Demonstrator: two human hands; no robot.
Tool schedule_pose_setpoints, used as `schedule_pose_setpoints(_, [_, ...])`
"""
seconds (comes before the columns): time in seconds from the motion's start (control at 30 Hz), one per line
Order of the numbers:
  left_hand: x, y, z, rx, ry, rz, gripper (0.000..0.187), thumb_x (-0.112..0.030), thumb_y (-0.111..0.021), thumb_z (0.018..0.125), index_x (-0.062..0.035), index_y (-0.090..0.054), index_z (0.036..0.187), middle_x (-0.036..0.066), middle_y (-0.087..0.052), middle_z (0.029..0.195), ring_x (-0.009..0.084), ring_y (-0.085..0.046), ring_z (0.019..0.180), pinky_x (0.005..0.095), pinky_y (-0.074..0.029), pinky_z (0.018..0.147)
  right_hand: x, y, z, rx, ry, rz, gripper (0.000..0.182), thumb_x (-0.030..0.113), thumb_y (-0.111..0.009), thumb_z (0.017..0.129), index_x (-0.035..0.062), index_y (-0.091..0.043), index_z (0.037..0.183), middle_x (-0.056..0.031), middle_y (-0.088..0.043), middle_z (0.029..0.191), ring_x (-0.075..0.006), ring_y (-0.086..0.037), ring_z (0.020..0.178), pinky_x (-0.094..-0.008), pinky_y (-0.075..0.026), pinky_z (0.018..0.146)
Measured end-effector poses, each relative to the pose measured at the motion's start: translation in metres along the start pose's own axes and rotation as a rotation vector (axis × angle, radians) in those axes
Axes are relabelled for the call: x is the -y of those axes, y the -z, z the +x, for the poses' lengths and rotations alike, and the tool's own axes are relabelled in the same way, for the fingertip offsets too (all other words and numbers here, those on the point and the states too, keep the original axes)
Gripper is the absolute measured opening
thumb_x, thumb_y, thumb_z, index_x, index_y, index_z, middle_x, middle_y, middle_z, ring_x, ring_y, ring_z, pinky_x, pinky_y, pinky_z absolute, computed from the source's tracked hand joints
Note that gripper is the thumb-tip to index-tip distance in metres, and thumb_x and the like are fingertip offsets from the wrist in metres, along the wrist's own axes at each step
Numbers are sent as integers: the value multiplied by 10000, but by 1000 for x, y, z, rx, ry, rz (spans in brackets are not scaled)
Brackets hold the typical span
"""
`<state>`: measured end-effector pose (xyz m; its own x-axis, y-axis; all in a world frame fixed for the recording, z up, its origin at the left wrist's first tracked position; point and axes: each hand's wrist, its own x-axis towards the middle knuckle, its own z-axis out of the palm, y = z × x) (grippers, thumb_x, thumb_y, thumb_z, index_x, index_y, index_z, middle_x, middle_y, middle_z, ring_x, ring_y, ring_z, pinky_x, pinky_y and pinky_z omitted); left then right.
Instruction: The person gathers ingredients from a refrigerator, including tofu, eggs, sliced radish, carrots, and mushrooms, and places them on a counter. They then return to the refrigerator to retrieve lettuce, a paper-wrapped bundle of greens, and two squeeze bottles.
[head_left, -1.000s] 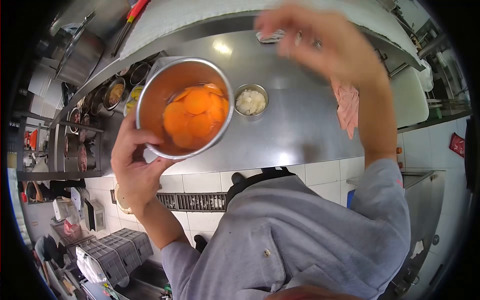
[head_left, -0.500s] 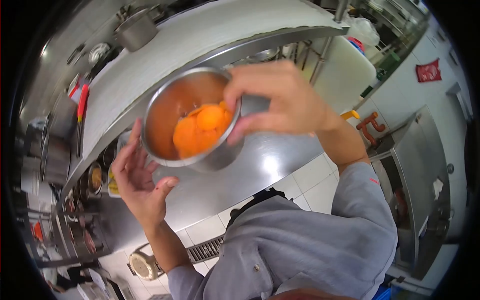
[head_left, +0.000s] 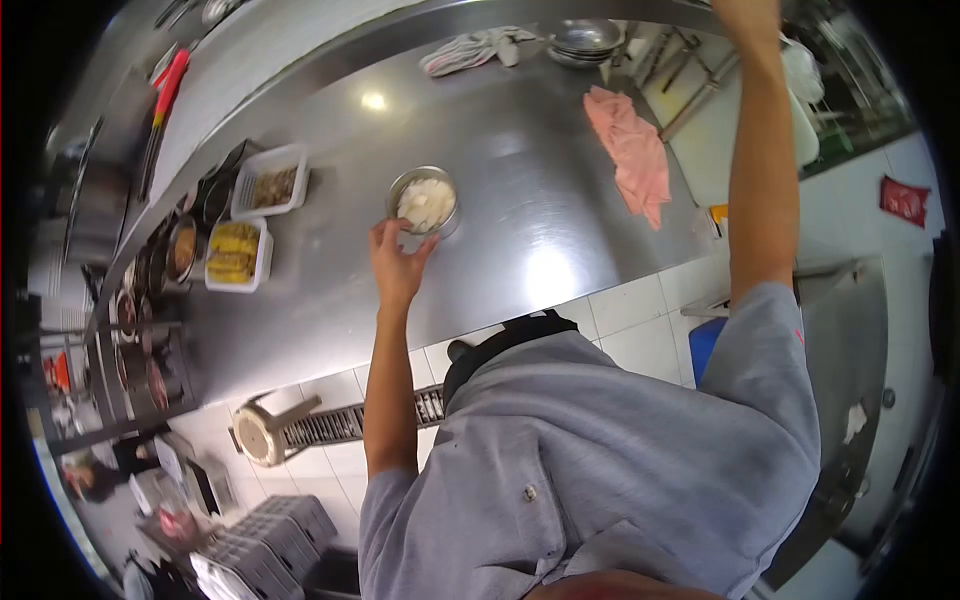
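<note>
A small round metal bowl (head_left: pixel 447 228) with white pieces (head_left: pixel 427 203) in it stands on the steel counter. My left hand (head_left: pixel 398 262) is at its near rim, thumb and fingers closed on the edge. Up at the top right, my right arm reaches away over the counter's far side. Only the wrist end of my right hand (head_left: pixel 745 14) shows at the frame's edge; its fingers are out of sight, and so is anything in them.
On the steel counter (head_left: pixel 340 270), two white plastic baskets stand at left, one with yellow pieces (head_left: pixel 232 252), one with brownish pieces (head_left: pixel 273 187). A pink cloth (head_left: pixel 630 150) lies right. Stacked metal bowls (head_left: pixel 586 38) and a striped cloth (head_left: pixel 478 52) sit behind, under a raised shelf.
The large metal bowl with orange contents has left the view. My right hand has gone up and far right; my left has come down to the small bowl. The view has shifted.
</note>
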<state>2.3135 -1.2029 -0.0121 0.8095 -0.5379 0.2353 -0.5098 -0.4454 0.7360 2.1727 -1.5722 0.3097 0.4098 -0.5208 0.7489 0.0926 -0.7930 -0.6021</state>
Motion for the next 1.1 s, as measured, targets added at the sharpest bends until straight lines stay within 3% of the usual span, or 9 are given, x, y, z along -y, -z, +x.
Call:
schedule_pose_setpoints(0.27, [0, -27, 4, -186, -3, -17, 323, -160, -861, 661, -74, -606, 840, 139, -567, 1111, 279, -585, 892, 381, -483, 686, -10, 7, -10, -5, -21, -70, 595, 216, -732, 839, 18, -454, 1326, -205, -568, 1232, -211, -569, 1079, -296, -467, 883])
schedule_pose_setpoints(0.4, [12, -35, 5, -95, 104, -18, 308, -124, -852, 667, -57, -610, 844, 137, -570, 1117, 248, -593, 849, 374, -470, 632, -28, 10, -11, 17, 0, 148, 627, 274, -714, 861, 33, -416, 1357, -226, -546, 1260, -233, -582, 1064, -315, -482, 864])
schedule_pose_setpoints(0.47, [22, -41, 3, -123, 5, -122, 289, -41, -827, 676, -23, -608, 863, 142, -566, 1153, 252, -612, 858, 342, -512, 653, -25, 13, -17, -21, -72, 58, 599, 291, -663, 904, 46, -379, 1371, -223, -527, 1275, -235, -592, 1048, -324, -501, 843])
schedule_pose_setpoints(0.67, [-27, -9, -22, -126, -27, -284, 288, 62, -794, 672, 19, -592, 872, 151, -550, 1226, 250, -630, 987, 316, -564, 814, -66, 18, -18, -90, -52, 267, 515, 288, -580, 960, 45, -354, 1355, -209, -532, 1235, -232, -610, 1015, -317, -525, 819])
schedule_pose_setpoints(0.8, [-90, 48, -29, -89, -6, -331, 306, 48, -817, 659, 11, -602, 875, 183, -513, 1318, 248, -620, 1048, 313, -585, 794, -66, 16, -23, -149, -36, 339, 519, 287, -567, 968, 53, -327, 1364, -196, -539, 1216, -234, -613, 1007, -316, -528, 809])
schedule_pose_setpoints(0.83, [-109, 66, -30, -81, 27, -356, 331, 37, -835, 641, 6, -605, 877, 201, -488, 1350, 235, -609, 1060, 302, -580, 802, -56, 8, -26, -211, -42, 335, 468, 290, -590, 950, 37, -407, 1299, -198, -577, 1159, -244, -625, 991, -317, -527, 800])
schedule_pose_setpoints(0.93, [-161, 123, -17, -123, -207, -457, 380, -8, -857, 618, -3, -601, 900, 264, -454, 1367, 220, -593, 1078, 294, -549, 800, -74, 5, -23, -219, -16, 352, 415, 253, -637, 923, 2, -484, 1215, -179, -641, 1092, -233, -651, 968, -307, -531, 797])
schedule_pose_setpoints(1.03, [-216, 168, 16, -248, -386, -373, 378, -121, -855, 665, -15, -581, 903, 245, -540, 1290, 279, -546, 1160, 393, -399, 1010, -73, 2, -22, -137, 27, 292, 478, 222, -566, 973, -29, -346, 1315, -206, -658, 1079, -239, -664, 975, -304, -537, 828])
schedule_pose_setpoints(1.1, [-242, 186, 40, -302, -444, -375, 331, -151, -821, 742, -22, -563, 903, 94, -623, 1013, 177, -594, 991, 292, -461, 872, -71, -1, -23, -241, 7, 395, 434, 204, -702, 875, -7, -512, 1203, -90, -703, 905, -112, -671, 818, -234, -519, 708])
